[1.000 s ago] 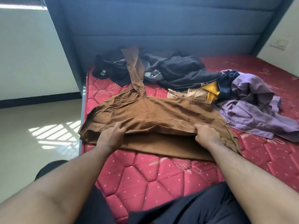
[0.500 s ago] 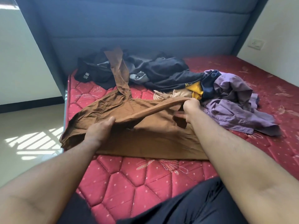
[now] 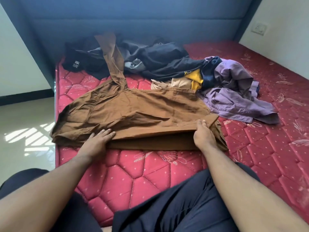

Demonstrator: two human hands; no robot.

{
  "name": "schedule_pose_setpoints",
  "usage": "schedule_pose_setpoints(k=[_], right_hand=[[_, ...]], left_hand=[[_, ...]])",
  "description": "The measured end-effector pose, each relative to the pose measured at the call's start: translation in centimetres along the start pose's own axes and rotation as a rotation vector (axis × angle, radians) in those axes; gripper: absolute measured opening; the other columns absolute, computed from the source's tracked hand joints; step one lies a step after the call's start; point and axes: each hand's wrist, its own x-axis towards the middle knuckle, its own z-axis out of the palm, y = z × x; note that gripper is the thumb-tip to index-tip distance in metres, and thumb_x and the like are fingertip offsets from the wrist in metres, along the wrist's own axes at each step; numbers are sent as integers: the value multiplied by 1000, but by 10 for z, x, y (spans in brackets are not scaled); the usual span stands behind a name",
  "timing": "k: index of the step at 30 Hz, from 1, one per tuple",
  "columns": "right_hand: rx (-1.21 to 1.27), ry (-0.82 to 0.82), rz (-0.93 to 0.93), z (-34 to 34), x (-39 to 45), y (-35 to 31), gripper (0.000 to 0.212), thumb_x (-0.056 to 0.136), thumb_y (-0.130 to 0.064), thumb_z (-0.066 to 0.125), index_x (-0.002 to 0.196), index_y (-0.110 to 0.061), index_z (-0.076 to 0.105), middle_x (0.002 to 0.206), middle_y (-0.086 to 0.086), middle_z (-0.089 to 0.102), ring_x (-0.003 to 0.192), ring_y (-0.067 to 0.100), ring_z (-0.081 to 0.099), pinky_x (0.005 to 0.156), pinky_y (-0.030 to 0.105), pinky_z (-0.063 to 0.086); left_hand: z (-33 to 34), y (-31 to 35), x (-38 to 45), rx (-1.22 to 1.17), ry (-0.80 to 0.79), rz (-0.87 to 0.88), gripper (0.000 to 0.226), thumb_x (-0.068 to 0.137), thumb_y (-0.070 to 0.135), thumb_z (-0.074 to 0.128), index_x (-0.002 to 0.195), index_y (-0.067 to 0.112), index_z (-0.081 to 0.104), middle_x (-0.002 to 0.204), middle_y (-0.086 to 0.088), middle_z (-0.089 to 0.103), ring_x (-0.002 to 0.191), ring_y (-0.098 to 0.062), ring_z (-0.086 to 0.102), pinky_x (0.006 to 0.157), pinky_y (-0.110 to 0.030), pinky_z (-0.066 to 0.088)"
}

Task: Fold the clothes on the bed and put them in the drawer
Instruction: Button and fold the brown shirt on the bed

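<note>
Clothes to be folded lie across the red quilted mattress [image 3: 150, 173] of the bed; no drawer is in view. Left to right: a black garment [image 3: 78, 59] sits near the headboard [image 3: 150, 19], with a brown trouser leg [image 3: 112, 56] trailing up over it. The brown trousers [image 3: 133, 111] are spread flat toward the near edge, one layer doubled over another. The left hand [image 3: 98, 139] rests on the near fold with fingers extended and slightly apart, pressing the cloth down. The right hand [image 3: 203, 133] grips the upper layer at the waistband end, fingers over the top and thumb hidden beneath. Beyond lie a dark grey heap [image 3: 163, 62], a beige ribbed piece [image 3: 177, 83], a yellow garment [image 3: 195, 79] and a crumpled lilac shirt [image 3: 234, 94], the last touching the trousers' far right corner.

Risks, as a judgement: the stray leg remains unaligned and may twist the fold if it is dragged across the black garment; the left edge overhangs the mattress side and could slide off; the lilac shirt may be caught up in the next fold.

Materials: the trousers appear to be a matte woven cotton, creased and seamed; the mattress is glossy, stitched in hexagons; the lilac shirt looks thin and limp.
</note>
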Motion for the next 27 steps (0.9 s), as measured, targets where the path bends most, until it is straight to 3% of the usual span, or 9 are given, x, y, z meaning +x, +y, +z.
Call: schedule_pose_setpoints(k=[3, 6, 8, 11, 16, 19, 21, 24, 27], right_hand=[[-140, -62, 60, -2, -8, 8, 61, 94, -4, 30, 154, -10, 19, 163, 10, 10, 136, 36, 39, 114, 41, 26], [-187, -305, 163, 11, -10, 14, 63, 94, -5, 32, 154, -8, 13, 164, 8, 1, 143, 36, 29, 117, 44, 23], [-146, -346, 204, 11, -9, 10, 68, 93, -4, 36, 155, -10, 8, 164, 8, -3, 144, 37, 26, 116, 46, 24], [-149, -390, 235, 11, -7, 8, 76, 92, -4, 42, 156, -12, 1, 163, 9, -10, 145, 38, 22, 115, 47, 24], [-188, -373, 170, 9, -8, 22, 62, 97, -11, 28, 157, -20, 12, 164, 3, -5, 144, 36, 25, 116, 45, 26], [-247, -511, 160, 5, -7, 29, 75, 97, -28, 50, 156, -29, 3, 163, -1, -13, 148, 33, 17, 116, 50, 26], [-290, -491, 153, 1, -8, 25, 72, 96, -28, 53, 154, -36, 11, 164, 1, 2, 145, 33, 26, 108, 50, 35], [-309, -174, 81, -2, -9, 13, 40, 94, -13, 48, 130, -27, 57, 135, 8, 57, 120, 31, 57, 91, 42, 47], [-101, -73, 133, -2, -5, 10, 26, 91, -9, 51, 102, -24, 69, 108, 9, 70, 105, 29, 66, 88, 37, 51]], left_hand=[[6, -13, -6, 20, 180, 135, 78, 79, -7, 58, 150, 18, 39, 159, -7, 32, 148, -28, 27, 116, -53, 23], [16, -8, -13, 205, 21, 90, 67, 92, 4, 44, 155, 21, 30, 163, -1, 24, 150, -24, 24, 115, -51, 25], [19, 1, -11, 273, 63, 79, 59, 93, 8, 39, 152, 15, 37, 159, -7, 34, 146, -26, 33, 112, -51, 31], [12, 16, -3, 376, 283, 331, 54, 82, 16, 34, 126, 6, 65, 123, -17, 67, 115, -33, 65, 95, -51, 50], [6, 51, 9, 401, 368, 613, 40, 70, 18, 51, 100, 12, 76, 104, -7, 74, 94, -22, 73, 80, -39, 59], [13, 59, 9, 277, 393, 618, 38, 75, 21, 41, 89, 13, 75, 97, -6, 75, 87, -21, 74, 73, -39, 60], [20, 63, 8, 198, 426, 572, 36, 78, 26, 43, 91, 14, 75, 98, -4, 75, 89, -19, 74, 76, -42, 59], [22, 70, 14, 80, 460, 469, 35, 82, 37, 46, 90, 18, 75, 91, 0, 75, 84, -17, 73, 82, -42, 55], [10, 73, 27, -17, 459, 452, 28, 82, 34, 45, 78, 20, 70, 73, 2, 70, 69, -21, 70, 70, -36, 50]])
